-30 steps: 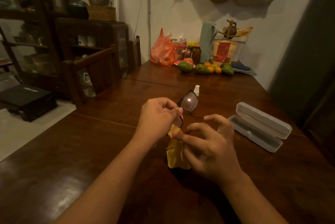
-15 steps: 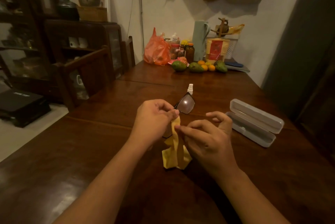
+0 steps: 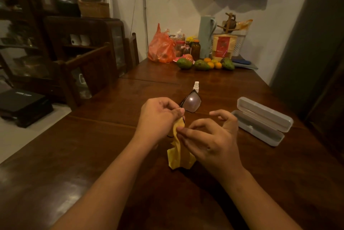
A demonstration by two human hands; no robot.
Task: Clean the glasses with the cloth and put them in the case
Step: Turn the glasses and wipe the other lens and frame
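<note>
My left hand [image 3: 158, 116] holds dark-framed glasses [image 3: 191, 102] above the wooden table [image 3: 93, 155]; one lens sticks out past my fingers, the other is hidden behind them. My right hand [image 3: 208, 140] pinches the top of a yellow cloth [image 3: 178, 153] against the hidden lens, and the cloth hangs down to the table. A pale grey glasses case [image 3: 262, 119] lies open to the right of my right hand, with nothing seen inside it.
A small white spray bottle [image 3: 196, 86] stands just behind the glasses. At the table's far end are an orange plastic bag [image 3: 162, 49], jars, avocados and oranges [image 3: 204, 63]. A wooden chair [image 3: 87, 73] and dark cabinets stand to the left.
My right hand has lifted the cloth's top edge up to the lens by my left fingers. The view has drifted slightly; the glasses stay in my left hand.
</note>
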